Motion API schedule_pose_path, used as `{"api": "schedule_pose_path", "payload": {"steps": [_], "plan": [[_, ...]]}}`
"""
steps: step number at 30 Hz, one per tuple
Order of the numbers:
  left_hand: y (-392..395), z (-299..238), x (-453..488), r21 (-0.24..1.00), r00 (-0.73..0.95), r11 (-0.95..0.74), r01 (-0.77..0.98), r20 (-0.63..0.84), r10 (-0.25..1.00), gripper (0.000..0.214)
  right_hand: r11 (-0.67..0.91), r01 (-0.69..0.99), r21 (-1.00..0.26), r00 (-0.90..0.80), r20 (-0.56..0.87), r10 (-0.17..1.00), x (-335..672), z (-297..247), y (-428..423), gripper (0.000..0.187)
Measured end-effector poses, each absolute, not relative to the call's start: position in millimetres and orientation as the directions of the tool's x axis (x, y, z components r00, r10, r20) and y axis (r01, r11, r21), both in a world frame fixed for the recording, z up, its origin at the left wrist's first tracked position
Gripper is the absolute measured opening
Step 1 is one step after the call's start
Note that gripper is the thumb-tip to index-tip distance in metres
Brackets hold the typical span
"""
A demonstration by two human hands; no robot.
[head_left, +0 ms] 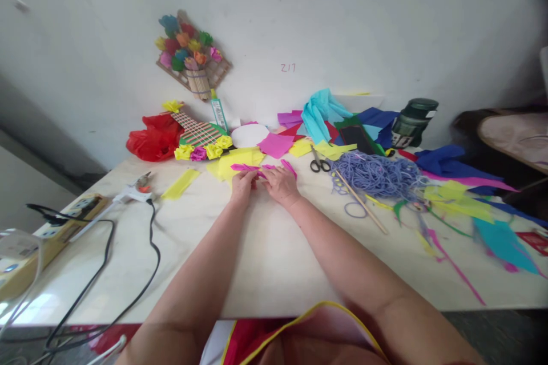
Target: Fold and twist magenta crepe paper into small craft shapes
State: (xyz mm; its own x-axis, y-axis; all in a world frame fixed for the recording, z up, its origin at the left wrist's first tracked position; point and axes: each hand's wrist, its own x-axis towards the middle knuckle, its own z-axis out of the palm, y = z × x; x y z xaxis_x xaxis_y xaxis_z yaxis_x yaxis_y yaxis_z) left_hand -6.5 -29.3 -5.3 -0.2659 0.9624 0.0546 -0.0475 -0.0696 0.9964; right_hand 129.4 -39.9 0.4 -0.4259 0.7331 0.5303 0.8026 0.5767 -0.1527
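Both my hands are over the table, working on a narrow folded strip of magenta crepe paper (240, 167). My left hand (244, 185) is closed with its fingertips on the strip. Close beside it, my right hand (280, 183) grips the same paper, with the fingers bent over it and an end sticking out past the knuckles. My fingers partly hide the strip's middle. Yellow crepe paper (226, 162) lies just behind my left hand, and a flat magenta piece (276, 145) lies beyond the right one. To the right are black-handled scissors (320, 165).
At left are a glue gun (135, 193), black cord (154, 239) and power strip (92, 208). Purple yarn (377, 174), a wooden stick (363, 205) and a dark green jar (413, 122) stand right. A striped paper-flower craft (199, 131) leans near the wall; a flower-basket craft (199, 82) hangs above.
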Motion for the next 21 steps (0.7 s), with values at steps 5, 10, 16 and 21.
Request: {"api": "schedule_pose_path", "payload": {"steps": [5,10,16,21], "plan": [[-30.6,-1.6,-3.2,0.998,-0.272,-0.025,-0.064,0.006,0.962,0.017,0.550,0.822,-0.151,-0.407,0.520,0.751,126.2,3.0,-40.7,0.035],[-34.7,3.1,-0.8,0.990,-0.197,0.018,-0.141,-0.046,0.979,0.033,0.460,0.825,-0.328,-0.247,0.523,0.816,126.4,-1.7,-36.1,0.031],[-35.5,0.7,-2.6,0.980,-0.095,-0.058,-0.193,0.040,0.995,0.041,0.345,0.442,-0.828,-0.155,0.308,0.939,131.2,-7.8,-23.6,0.016],[-33.2,-0.5,-5.4,0.973,-0.123,-0.093,-0.210,0.068,0.990,0.037,0.219,0.106,-0.970,-0.256,0.186,0.949,132.1,-8.1,-21.5,0.018]]}}
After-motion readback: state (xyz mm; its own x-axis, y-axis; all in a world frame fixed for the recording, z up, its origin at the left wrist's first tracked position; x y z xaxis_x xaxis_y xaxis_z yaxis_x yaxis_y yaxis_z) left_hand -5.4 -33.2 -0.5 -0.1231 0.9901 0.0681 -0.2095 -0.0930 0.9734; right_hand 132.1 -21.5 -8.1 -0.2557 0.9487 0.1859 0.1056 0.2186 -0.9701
